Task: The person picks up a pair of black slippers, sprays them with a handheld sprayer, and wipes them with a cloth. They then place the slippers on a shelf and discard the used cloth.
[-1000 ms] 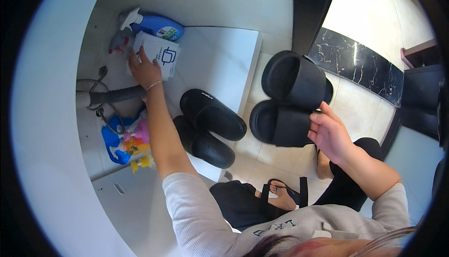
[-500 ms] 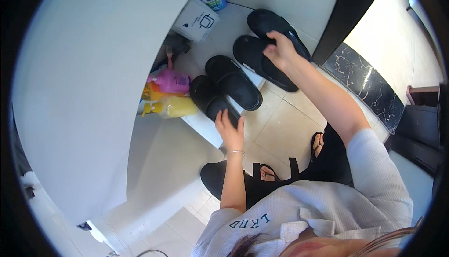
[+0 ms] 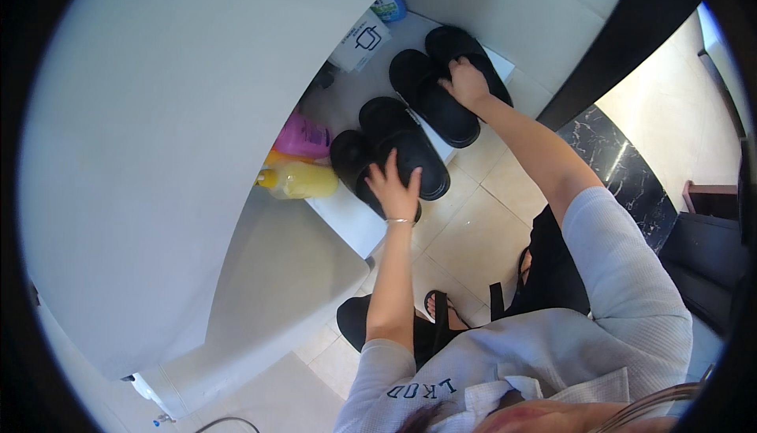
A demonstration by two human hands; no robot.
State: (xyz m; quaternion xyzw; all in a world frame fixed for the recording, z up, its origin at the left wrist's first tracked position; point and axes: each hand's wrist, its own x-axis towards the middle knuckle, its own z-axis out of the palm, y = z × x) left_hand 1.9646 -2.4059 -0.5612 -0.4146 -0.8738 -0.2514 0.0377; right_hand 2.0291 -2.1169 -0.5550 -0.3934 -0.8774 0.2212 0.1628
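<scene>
Two pairs of black slippers rest side by side on a low white shelf [image 3: 344, 217], their open heels overhanging its front edge. My right hand [image 3: 468, 84] is at the right pair of slippers [image 3: 412, 76], thumb and fingers closed at the inner edges where the two meet; some fingertips are hidden. Over the left pair of slippers [image 3: 388, 121], my left hand [image 3: 394, 191] lies with its fingers spread. Its fingertips touch the tops of both slippers without wrapping round them.
Left of the slippers stand a yellow pump bottle [image 3: 306, 180] and a pink bottle [image 3: 306, 135]. A white package [image 3: 361, 41] and a blue bottle [image 3: 389, 5] are further back. A large white panel [image 3: 181, 117] fills the left; a dark post [image 3: 603, 46] rises at right.
The right pair of slippers has shifted left and settled onto the shelf, nearer the left pair, with my right hand at it. My left hand has moved right, its fingers spreading across both left slippers.
</scene>
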